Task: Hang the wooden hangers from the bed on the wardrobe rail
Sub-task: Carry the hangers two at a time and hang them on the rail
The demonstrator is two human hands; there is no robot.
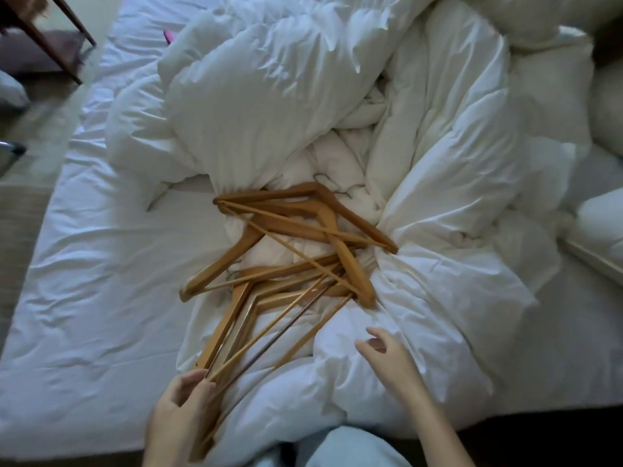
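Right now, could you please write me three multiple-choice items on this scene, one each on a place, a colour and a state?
1. Where does the pile of wooden hangers lie?
A. on the floor
B. on the white duvet on the bed
C. on a wardrobe rail

2. What colour is the sheet?
A. white
B. red
C. black

3. What is the right hand doing?
A. gripping a pillow
B. holding a hanger
C. open, holding nothing

Answers: 1 B, the hangers rest tangled on rumpled bedding; 2 A, it is plainly white; 3 C, its fingers are spread above the duvet, while the left hand grips the near hanger ends.
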